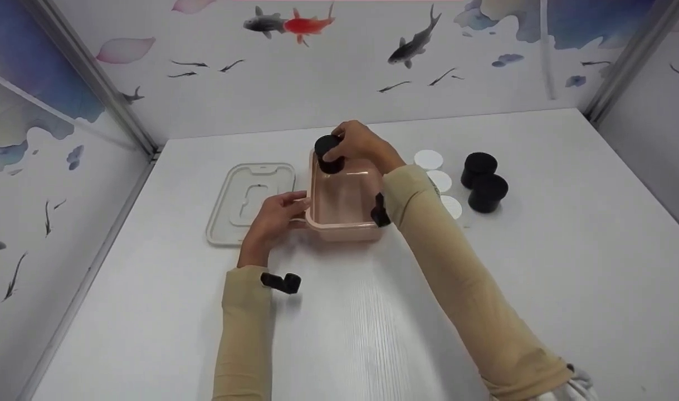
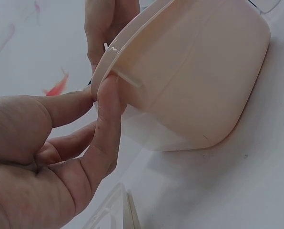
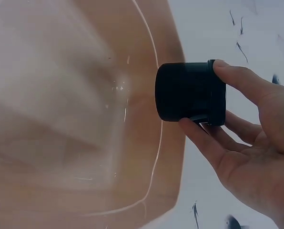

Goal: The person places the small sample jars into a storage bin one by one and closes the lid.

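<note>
A pink plastic container (image 1: 345, 234) with a rounded rectangular rim stands uncovered in the middle of the white table. My left hand (image 1: 278, 217) pinches its left rim between thumb and fingers, as the left wrist view shows (image 2: 61, 143). Over the container's far left corner, my right hand (image 1: 361, 145) grips a small black lidded jar (image 1: 329, 153). In the right wrist view the jar (image 3: 185, 93) lies between thumb and fingers, beside the container's inner wall (image 3: 132, 143). The container's inside shows no object in the head view.
Left of the container lies a pale rectangular lid (image 1: 222, 217). To the right are several white discs (image 1: 428, 160), partly hidden by my right sleeve, and two more black jars (image 1: 479, 167) (image 1: 487, 195). A wall with painted fish (image 1: 411, 47) bounds the table's far side.
</note>
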Motion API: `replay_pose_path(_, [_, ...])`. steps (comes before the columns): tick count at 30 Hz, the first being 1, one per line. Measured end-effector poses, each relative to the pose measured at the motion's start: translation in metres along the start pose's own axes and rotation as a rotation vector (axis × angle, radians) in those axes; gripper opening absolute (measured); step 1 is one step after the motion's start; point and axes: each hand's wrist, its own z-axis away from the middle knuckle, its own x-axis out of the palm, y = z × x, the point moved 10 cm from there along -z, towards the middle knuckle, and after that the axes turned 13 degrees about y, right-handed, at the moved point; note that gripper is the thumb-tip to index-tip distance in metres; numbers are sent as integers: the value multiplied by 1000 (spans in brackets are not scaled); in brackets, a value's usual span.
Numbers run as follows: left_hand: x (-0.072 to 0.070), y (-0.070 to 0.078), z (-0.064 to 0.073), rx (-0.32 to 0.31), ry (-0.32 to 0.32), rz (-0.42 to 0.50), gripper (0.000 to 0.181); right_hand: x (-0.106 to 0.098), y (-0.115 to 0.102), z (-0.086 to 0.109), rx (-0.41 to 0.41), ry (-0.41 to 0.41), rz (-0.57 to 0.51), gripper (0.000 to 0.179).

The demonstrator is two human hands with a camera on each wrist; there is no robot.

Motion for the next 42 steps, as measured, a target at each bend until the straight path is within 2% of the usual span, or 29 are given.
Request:
replay_pose_path(13, [1, 3, 3, 39, -28, 8, 45, 23, 11, 1, 51, -92, 175, 67])
replay_pose_path(27, [2, 2, 5, 26, -41, 47, 44, 37, 21, -2, 92, -172, 259, 61])
replay_pose_path(35, [4, 3, 5, 30, -51, 40, 44, 34, 23, 0, 106, -174, 299, 62])
replay_pose_path(42, [1, 1, 3, 28, -48, 29, 45, 19, 17, 6, 105, -156, 319, 65])
